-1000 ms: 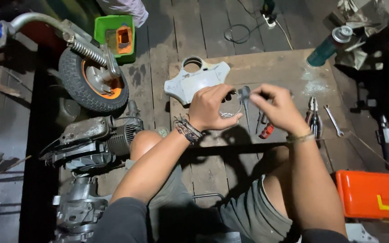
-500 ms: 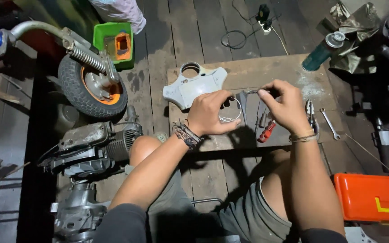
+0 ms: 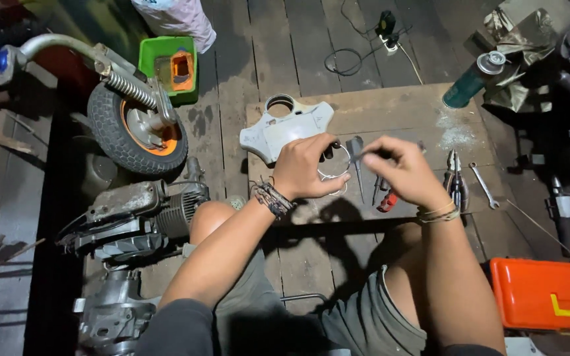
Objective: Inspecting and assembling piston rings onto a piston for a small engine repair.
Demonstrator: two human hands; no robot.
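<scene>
My left hand (image 3: 308, 168) grips a thin metal ring (image 3: 336, 174) just above a wooden board (image 3: 397, 112) on the floor. My right hand (image 3: 400, 170) pinches a slim metal tool (image 3: 364, 155) whose tip points at the ring. Behind the hands lies a white plastic scooter cover (image 3: 285, 128) with a round hole. Under my right hand a red-handled tool (image 3: 386, 201) pokes out. Pliers (image 3: 455, 181) and a small spanner (image 3: 483, 186) lie just right of that hand.
A small scooter wheel with fork and spring (image 3: 136, 128) stands at the left, with an engine block (image 3: 133, 221) below it. A green box (image 3: 169, 66) sits behind the wheel. A green spray can (image 3: 473, 82) lies at the board's far right. An orange toolbox (image 3: 549, 293) is at lower right.
Both hands have shifted slightly down and left over the board. My right hand has turned, so the slim tool now points at the ring instead of standing upright.
</scene>
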